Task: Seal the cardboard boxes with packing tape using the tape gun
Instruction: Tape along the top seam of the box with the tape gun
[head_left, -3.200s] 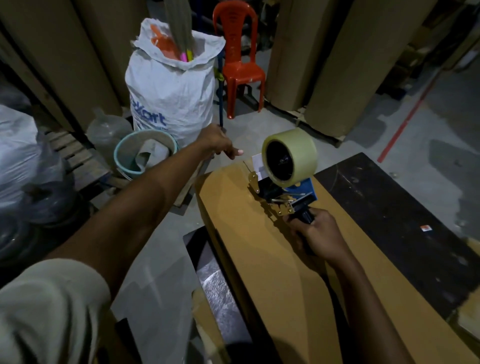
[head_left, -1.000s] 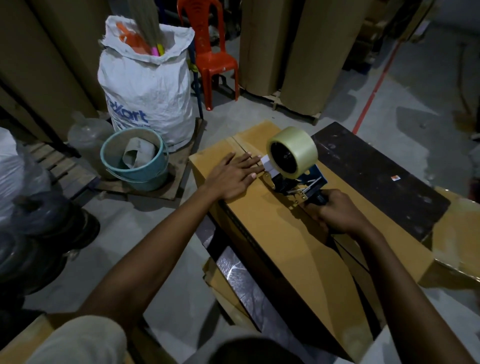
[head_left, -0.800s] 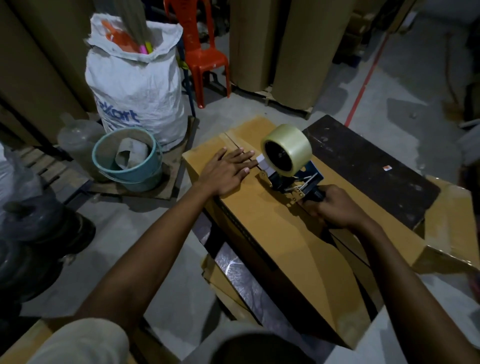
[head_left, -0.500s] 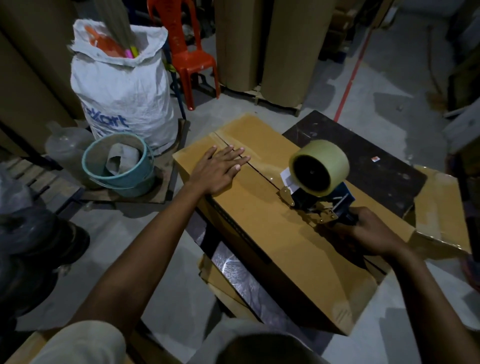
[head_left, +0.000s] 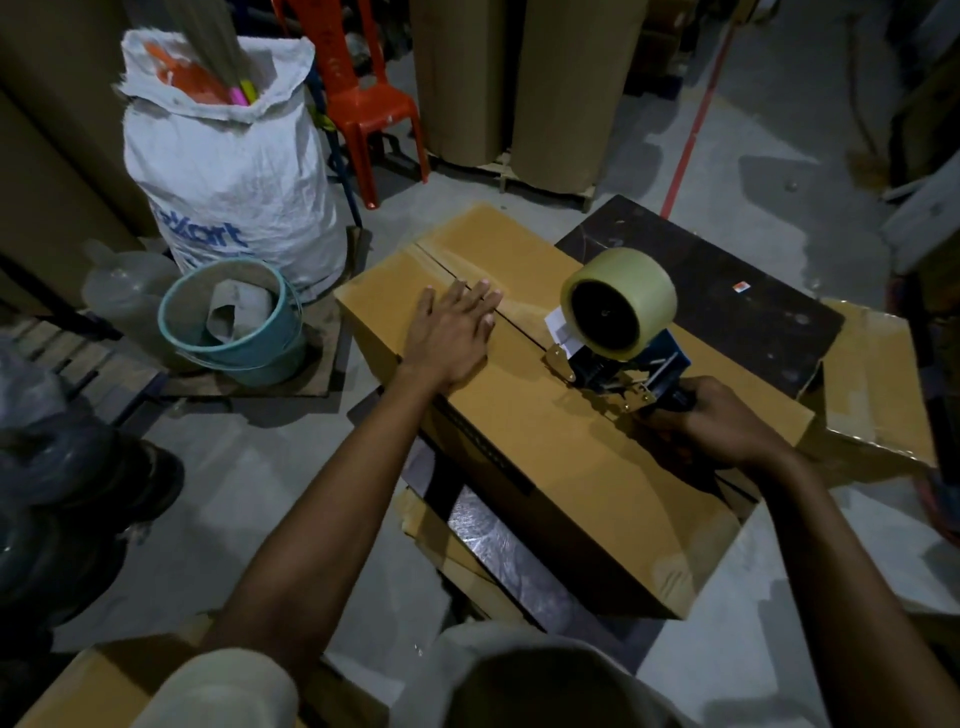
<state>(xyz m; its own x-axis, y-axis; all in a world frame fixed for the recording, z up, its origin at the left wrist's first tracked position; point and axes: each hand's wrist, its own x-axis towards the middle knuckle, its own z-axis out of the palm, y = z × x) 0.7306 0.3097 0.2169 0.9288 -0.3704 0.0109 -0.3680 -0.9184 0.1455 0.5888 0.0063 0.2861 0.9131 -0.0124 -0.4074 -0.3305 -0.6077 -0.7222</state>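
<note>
The long cardboard box lies on its side in front of the person, its top face crossed lengthwise by the seam where the two flaps meet. A dark counter shows just behind it; whether the box rests on that cannot be told.

The left hand lies flat on the near flap with straight fingers, its fingertips reaching the glossy taped stretch of the seam. The right hand is curled tightly round the handle of the tape gun, whose front edge sits on the seam partway along the box, with the tape roll standing above it.

The box is probably light and hollow, and its corrugated flaps stiff along their length but springy near the seam, so they are likely to sag or part under the gun unless held flat. The best place for the free hand is on the flap just beside the seam and clear of the gun's path, as it is now.

The tape gun is rigid and top-heavy with a full roll, and is best held by the handle alone: its cutter at the front is probably sharp. The tape itself is thin, sticky and prone to wrinkling, so it calls for steady downward pressure and a straight pull.
</note>
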